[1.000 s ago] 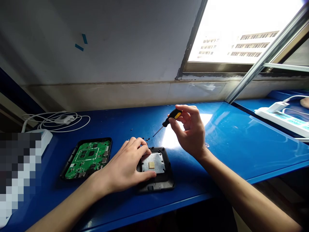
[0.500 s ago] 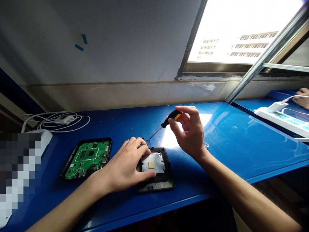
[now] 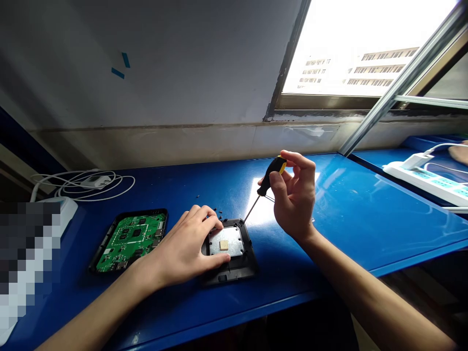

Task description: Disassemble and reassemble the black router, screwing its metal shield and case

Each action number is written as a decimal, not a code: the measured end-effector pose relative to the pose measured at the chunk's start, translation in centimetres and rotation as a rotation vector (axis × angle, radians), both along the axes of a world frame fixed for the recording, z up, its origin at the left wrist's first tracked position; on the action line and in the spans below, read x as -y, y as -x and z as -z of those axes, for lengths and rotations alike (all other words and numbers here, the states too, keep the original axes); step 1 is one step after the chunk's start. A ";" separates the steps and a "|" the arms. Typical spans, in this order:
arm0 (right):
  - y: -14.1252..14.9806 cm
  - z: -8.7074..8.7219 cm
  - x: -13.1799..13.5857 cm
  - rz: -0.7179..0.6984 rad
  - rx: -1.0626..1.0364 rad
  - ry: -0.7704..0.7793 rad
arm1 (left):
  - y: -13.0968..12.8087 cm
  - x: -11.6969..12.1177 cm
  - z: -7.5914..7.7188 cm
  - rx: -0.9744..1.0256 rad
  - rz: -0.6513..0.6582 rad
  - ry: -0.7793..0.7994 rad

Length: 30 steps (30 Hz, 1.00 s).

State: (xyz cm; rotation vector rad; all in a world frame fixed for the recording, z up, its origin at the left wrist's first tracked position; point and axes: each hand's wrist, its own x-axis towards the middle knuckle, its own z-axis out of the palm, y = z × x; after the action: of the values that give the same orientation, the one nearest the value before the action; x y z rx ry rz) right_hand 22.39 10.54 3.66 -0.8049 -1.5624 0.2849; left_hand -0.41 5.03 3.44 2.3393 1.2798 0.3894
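My right hand [image 3: 296, 195] grips a screwdriver [image 3: 269, 176] with a black and yellow handle. Its thin shaft slants down to the left, and the tip is at the far right corner of a black plastic cover [image 3: 237, 274]. Over the cover's left side lies my left hand [image 3: 192, 239], thumb and fingers steadying it. Inside the cover sits a metal plate [image 3: 236, 241] with a small tan pad [image 3: 224, 245]. Just beyond the cover, several small screws [image 3: 220, 212] lie on the blue table. Left of my left hand, a green circuit board [image 3: 131, 234] rests in a black case half.
A coiled white cable [image 3: 109, 183] lies at the back left, near a white device edge [image 3: 68, 209]. At the right stands a white power strip [image 3: 427, 178], with another person's blurred hand [image 3: 458, 153] beyond. A metal post [image 3: 373, 117] rises at the table's back.
The screwdriver tip has moved from the loose screws to the cover's far right corner, and its handle is now more upright. My left hand stays on the cover.
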 end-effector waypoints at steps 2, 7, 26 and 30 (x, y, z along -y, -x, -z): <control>0.1 0.1 0.1 -0.040 -0.015 0.020 | -0.1 0.0 0.0 0.009 -0.001 0.002; 0.3 0.5 0.3 -0.096 -0.002 0.064 | -0.3 0.1 0.4 0.045 0.017 -0.013; 0.4 0.9 0.2 -0.089 0.004 0.057 | -0.4 0.6 1.0 0.045 0.061 -0.071; 0.4 0.7 0.3 -0.108 -0.022 0.034 | -0.5 0.6 0.9 0.032 0.065 -0.064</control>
State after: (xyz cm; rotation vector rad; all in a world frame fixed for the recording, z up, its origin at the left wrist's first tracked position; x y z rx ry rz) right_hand 21.99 10.21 2.97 -0.7426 -1.5862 0.3993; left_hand 0.07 4.45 2.57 2.4114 1.1904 0.4510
